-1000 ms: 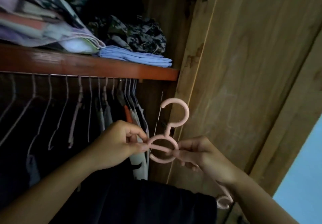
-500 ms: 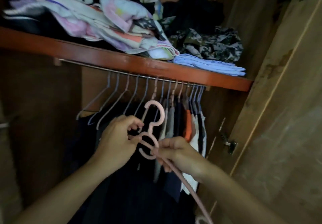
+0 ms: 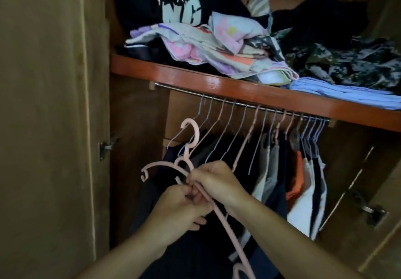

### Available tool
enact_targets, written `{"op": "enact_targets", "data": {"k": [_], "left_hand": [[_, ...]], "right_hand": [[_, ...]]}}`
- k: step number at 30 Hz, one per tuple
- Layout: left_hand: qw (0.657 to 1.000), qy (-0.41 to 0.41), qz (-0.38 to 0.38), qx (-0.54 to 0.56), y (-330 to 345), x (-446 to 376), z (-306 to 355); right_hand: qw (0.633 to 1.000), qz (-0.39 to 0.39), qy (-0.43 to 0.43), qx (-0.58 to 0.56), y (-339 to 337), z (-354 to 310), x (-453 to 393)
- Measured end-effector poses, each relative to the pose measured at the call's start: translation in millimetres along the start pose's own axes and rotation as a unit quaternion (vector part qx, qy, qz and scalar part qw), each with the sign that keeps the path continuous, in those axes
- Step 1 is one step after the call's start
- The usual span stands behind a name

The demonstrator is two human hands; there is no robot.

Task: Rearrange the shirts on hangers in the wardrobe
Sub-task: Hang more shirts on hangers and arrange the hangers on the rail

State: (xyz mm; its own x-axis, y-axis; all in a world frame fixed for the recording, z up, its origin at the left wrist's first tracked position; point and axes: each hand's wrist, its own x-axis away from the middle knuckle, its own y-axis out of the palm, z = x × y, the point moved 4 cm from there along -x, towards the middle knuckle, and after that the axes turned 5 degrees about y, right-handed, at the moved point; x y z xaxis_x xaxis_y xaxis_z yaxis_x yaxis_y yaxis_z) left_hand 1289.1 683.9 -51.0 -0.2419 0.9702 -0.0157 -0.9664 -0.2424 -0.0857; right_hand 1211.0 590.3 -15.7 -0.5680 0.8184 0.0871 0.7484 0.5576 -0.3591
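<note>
Both hands [image 3: 195, 194] grip pink hanger [image 3: 191, 140] w/ rail's [image 3: 178, 88] left end bare.

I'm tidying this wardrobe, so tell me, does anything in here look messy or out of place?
Yes. The clothes pile on the shelf is crumpled and spills over its front edge. The pink hanger in both hands is off the rail.

White block letters stand on a black garment [image 3: 173, 3] lying on the wardrobe's upper shelf [image 3: 195, 79]. Only part of the print shows: the letters "NG" can be read, with a folded edge cutting off whatever comes before them, so the whole word cannot be told. Nothing else in view bears readable text, numbers or labels
</note>
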Motion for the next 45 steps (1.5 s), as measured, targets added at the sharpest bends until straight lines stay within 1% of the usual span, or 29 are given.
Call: {"op": "enact_targets", "data": {"k": [4, 7, 9, 11, 14, 15, 17, 19, 21, 23, 25, 28, 30, 35, 37, 41, 45], "left_hand": [[0.994, -0.004, 0.036, 0.101, -24, 1, 7], [0.990, -0.001, 0.069, 0.125, -39, -2, 10], [0.989, -0.001, 0.082, 0.122, -50, -5, 9], [0.990, -0.003, 0.082, 0.112, -60, -8, 8], [0.992, 0.003, 0.089, 0.086, -76, -13, 6], [0.992, 0.006, 0.103, 0.076, -83, -17, 6], [0.989, 0.004, 0.138, 0.057, -95, -28, 3], [0.985, -0.002, 0.170, 0.038, -107, -42, 0], [0.981, -0.002, 0.193, 0.016, -118, -55, -2], [0.977, 0.005, 0.213, -0.010, -126, -69, -3], [0.972, 0.012, 0.235, -0.027, -134, -83, -3], [0.962, 0.017, 0.270, -0.046, -142, -106, -1], [0.954, 0.020, 0.292, -0.057, -146, -120, 2], [0.940, 0.035, 0.325, -0.093, -154, -149, 3], [0.935, 0.043, 0.333, -0.116, -157, -159, 4], [0.930, 0.054, 0.330, -0.150, -157, -188, 5], [0.928, 0.091, 0.317, -0.172, -150, -218, 8]], "right_hand": [[0.999, 0.018, -0.024, 0.022, 28, -19, -19], [0.998, 0.031, -0.041, 0.039, 44, -30, -32], [0.994, 0.045, -0.068, 0.079, 50, -36, -40], [0.988, 0.037, -0.095, 0.113, 55, -39, -48], [0.991, -0.029, -0.105, 0.077, 62, -36, -63], [0.991, -0.035, -0.110, 0.068, 62, -34, -70], [0.990, -0.004, -0.127, 0.067, 57, -30, -90], [0.981, 0.046, -0.154, 0.105, 49, -27, -113], [0.960, 0.088, -0.185, 0.192, 40, -27, -135], [0.922, 0.100, -0.227, 0.296, 35, -29, -155], [0.878, 0.083, -0.269, 0.387, 33, -32, -175], [0.806, 0.032, -0.316, 0.500, 35, -30, -201], [0.778, 0.008, -0.334, 0.532, 33, -22, -213], [0.783, 0.008, -0.375, 0.496, 14, -4, -219], [0.794, 0.013, -0.372, 0.481, 4, 4, -216], [0.796, 0.027, -0.352, 0.491, -15, 15, -211], [0.812, 0.036, -0.337, 0.475, -26, 20, -205]]}}
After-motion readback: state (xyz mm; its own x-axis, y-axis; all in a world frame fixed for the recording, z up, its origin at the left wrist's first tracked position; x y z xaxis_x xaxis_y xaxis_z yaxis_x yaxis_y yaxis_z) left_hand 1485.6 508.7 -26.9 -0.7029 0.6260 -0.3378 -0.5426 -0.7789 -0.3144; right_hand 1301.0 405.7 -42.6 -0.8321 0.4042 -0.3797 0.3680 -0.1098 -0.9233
